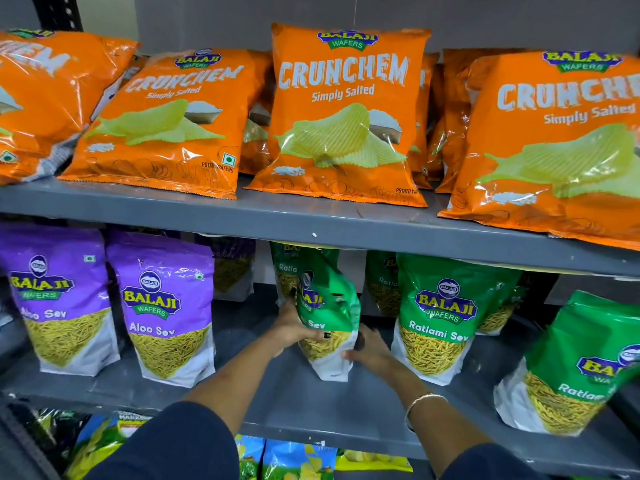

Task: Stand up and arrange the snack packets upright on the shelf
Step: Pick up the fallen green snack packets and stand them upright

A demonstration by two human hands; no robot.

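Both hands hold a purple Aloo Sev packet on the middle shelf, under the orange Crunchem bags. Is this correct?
Not quite. The head view shows the left hand and right hand holding a green Ratlami Sev packet, not a purple Aloo Sev one. It is on the middle shelf, under the orange Crunchem bags.

Bright, even indoor light from above and front. Strong white glare streaks on the glossy orange Crunchem packets [341,112] and on the purple Aloo Sev packets [166,306]. Underside of the upper grey shelf [311,220] throws soft shadow over the back of the middle shelf; rear packets there are dim. Wide-angle distortion: shelf lines bow and tilt, edge packets stretched. Green Ratlami Sev packet [581,362] at right edge is motion-blurred, print smeared. Centre is sharp, text legible. Bottom corners dark, sleeves [180,445] underlit.
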